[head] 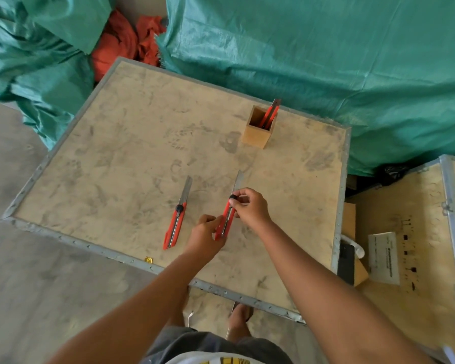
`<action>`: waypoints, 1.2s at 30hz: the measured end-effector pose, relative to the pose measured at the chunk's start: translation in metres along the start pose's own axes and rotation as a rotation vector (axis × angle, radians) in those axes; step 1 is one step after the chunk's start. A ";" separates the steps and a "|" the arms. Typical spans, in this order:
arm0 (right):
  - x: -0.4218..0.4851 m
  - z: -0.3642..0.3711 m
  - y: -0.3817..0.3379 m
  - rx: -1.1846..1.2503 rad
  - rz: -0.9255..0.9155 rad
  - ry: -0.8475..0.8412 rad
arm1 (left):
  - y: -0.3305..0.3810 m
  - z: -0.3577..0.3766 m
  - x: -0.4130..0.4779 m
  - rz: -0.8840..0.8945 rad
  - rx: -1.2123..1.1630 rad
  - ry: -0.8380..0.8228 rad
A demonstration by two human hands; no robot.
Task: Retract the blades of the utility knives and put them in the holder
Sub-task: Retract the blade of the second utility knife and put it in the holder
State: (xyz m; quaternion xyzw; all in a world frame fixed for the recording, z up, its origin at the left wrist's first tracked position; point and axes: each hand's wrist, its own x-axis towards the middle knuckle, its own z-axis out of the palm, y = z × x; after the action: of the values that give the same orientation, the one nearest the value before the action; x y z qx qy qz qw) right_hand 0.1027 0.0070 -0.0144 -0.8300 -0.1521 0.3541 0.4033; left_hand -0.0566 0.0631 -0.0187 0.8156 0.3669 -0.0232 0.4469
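Standing over a dusty, metal-edged crate lid [132, 143], I grip one utility knife [227, 216], blade out: left hand [204, 236] pinching its handle end, right hand [250, 206] on its black knob. A second knife [177, 218] lies alongside; a wooden holder [258, 132] stands beyond. Green tarpaulin [326, 61] fills the background.

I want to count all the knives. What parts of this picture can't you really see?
- Inside the wooden holder, head view: its walls hide the lower ends of the knives in the holder, so their count is unsure.
- Held knife: left hand and right hand cover parts of its handle.
- Paper label on the crate: print too small.
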 end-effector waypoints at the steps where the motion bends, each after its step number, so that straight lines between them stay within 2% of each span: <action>1: -0.004 -0.007 -0.007 0.026 -0.020 0.006 | 0.004 -0.005 -0.003 0.034 -0.004 0.017; 7: -0.031 -0.052 -0.058 0.117 -0.155 0.020 | 0.045 -0.051 -0.024 0.102 -0.158 0.020; 13: -0.071 -0.085 -0.099 0.222 -0.276 -0.061 | 0.084 -0.085 -0.051 0.119 -0.523 0.051; 19: -0.104 -0.097 -0.109 0.113 -0.369 -0.176 | 0.113 -0.105 -0.057 0.184 -0.802 0.062; 26: -0.115 -0.107 -0.113 -0.041 -0.475 -0.136 | 0.122 -0.113 -0.053 0.251 -0.718 0.056; 32: -0.118 -0.107 -0.113 -0.058 -0.518 0.039 | 0.130 -0.113 -0.048 0.267 -0.680 0.059; 36: -0.116 -0.118 -0.113 -0.029 -0.548 -0.053 | 0.135 -0.112 -0.043 0.281 -0.667 0.050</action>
State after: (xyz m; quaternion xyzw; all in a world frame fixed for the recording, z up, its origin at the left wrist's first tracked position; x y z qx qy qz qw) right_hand 0.1092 -0.0505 0.1775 -0.7540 -0.3864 0.2512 0.4681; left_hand -0.0369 0.0772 0.1609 0.6678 0.2493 0.1793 0.6780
